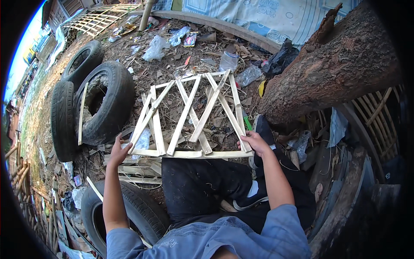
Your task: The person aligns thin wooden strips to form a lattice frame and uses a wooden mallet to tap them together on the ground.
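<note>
A flat frame of pale bamboo strips (184,115) is held out in front of my legs. Its slanting slats cross one another in X shapes between a top strip and a bottom strip (228,154). At the frame's lower left corner, my left hand (120,150) grips the end, fingers curled round it. My right hand (255,143) pinches the lower right corner, where a slat meets the bottom strip. A narrow green object (246,121) lies on the ground just beyond the right hand, partly hidden by the frame.
Worn tyres (123,93) stand to the left, and another tyre (144,203) lies by my left arm. Loose bamboo strips (142,170) are piled beside my leg. A thick tree trunk (340,73) leans in at right. Plastic bags (156,48) and litter cover the ground.
</note>
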Demonstrator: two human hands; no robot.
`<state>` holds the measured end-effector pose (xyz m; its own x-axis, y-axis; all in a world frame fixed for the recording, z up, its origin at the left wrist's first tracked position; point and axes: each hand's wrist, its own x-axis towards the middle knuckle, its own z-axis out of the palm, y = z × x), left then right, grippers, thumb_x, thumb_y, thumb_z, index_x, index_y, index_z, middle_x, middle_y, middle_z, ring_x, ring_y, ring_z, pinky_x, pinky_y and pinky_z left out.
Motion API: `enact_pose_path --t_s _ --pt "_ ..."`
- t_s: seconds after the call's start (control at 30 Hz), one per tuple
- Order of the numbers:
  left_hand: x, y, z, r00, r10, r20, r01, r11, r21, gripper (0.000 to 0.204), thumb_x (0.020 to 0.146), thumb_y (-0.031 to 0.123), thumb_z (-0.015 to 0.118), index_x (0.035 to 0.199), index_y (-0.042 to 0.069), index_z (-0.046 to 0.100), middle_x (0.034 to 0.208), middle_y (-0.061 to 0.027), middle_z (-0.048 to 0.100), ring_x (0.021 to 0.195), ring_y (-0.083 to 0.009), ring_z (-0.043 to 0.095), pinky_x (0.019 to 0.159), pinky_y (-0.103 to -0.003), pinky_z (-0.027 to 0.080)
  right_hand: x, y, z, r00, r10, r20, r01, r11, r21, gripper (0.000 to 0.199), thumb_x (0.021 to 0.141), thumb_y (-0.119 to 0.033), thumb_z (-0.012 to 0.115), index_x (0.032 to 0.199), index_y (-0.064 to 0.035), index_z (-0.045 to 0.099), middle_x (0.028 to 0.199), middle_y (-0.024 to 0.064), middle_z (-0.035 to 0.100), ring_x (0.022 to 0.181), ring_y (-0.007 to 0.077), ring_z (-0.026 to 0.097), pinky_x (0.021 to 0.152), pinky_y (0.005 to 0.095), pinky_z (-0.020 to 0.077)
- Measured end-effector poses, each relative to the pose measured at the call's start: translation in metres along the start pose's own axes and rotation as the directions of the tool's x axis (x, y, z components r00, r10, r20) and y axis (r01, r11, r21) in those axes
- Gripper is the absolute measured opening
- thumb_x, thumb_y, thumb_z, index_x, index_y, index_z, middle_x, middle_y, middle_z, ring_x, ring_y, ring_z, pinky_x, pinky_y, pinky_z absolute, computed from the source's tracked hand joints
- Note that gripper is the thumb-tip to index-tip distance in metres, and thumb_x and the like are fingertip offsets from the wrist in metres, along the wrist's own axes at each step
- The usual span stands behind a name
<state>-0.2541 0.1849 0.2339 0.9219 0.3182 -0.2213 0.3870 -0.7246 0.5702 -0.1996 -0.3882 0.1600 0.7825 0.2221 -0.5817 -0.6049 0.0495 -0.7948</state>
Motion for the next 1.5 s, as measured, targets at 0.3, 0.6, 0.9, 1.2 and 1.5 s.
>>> enact_pose_path --t_s 0.3,0.6,0.9,1.2,1.5 --pt "-0.182 0.064 0.106 0.818 0.562 -0.126 -0.540 0.824 0.170 0.070 0.074 0.021 0.079 0.133 0.002 0.045 0.137 -0.0241 0.043 0.134 -0.0461 0.037 0.115 -0.056 0.025 -0.013 0.007 0.000 0.983 -0.078 0.164 0.050 0.984 0.169 0.041 0.096 -0.022 0.061 0.128 0.0010 0.048 0.105 0.0197 0.070 0.093 0.0246 0.070 0.085 0.0379 0.0567" --pt "-0.181 0.035 0.163 0.902 0.345 0.261 -0.407 0.880 0.244 0.125 0.075 0.067 0.072 0.155 0.003 0.000 0.156 -0.0385 -0.001 0.146 -0.0539 0.004 0.117 -0.063 0.008 -0.047 -0.017 0.014 0.886 -0.276 0.373 0.121 0.914 0.388 0.047 0.097 -0.026 0.057 0.133 0.0013 0.045 0.117 0.0219 0.066 0.108 0.0289 0.068 0.095 0.0422 0.0545" --pt "-0.175 0.041 0.167 0.915 0.297 0.272 -0.379 0.864 0.331 0.128 0.074 0.071 0.069 0.156 0.005 -0.004 0.157 -0.0368 -0.005 0.148 -0.0528 -0.003 0.117 -0.064 0.007 -0.041 0.018 0.021 0.967 -0.133 0.219 0.082 0.971 0.226 0.042 0.097 -0.023 0.056 0.131 -0.0001 0.048 0.109 0.0180 0.068 0.097 0.0258 0.069 0.089 0.0395 0.0555" --pt "-0.191 0.082 0.141 0.970 0.205 0.133 -0.181 0.968 -0.174 0.087 0.088 0.049 0.069 0.148 -0.001 0.030 0.137 -0.0252 0.049 0.121 -0.0280 0.053 0.101 -0.040 0.041 -0.050 0.013 0.046 0.979 -0.150 0.142 0.105 0.954 0.281 0.046 0.093 -0.015 0.058 0.134 0.0015 0.044 0.109 0.0221 0.068 0.096 0.0275 0.070 0.090 0.0405 0.0556" --pt "-0.122 0.124 0.155 0.929 0.021 0.368 0.350 0.264 -0.899 0.032 0.102 0.034 0.055 0.101 0.001 0.058 0.088 -0.0138 0.070 0.077 -0.0210 0.069 0.074 -0.034 0.055 -0.058 -0.009 0.043 0.969 -0.152 0.195 0.111 0.973 0.204 0.045 0.095 -0.007 0.058 0.135 0.0024 0.041 0.111 0.0234 0.067 0.098 0.0283 0.070 0.088 0.0393 0.0571"
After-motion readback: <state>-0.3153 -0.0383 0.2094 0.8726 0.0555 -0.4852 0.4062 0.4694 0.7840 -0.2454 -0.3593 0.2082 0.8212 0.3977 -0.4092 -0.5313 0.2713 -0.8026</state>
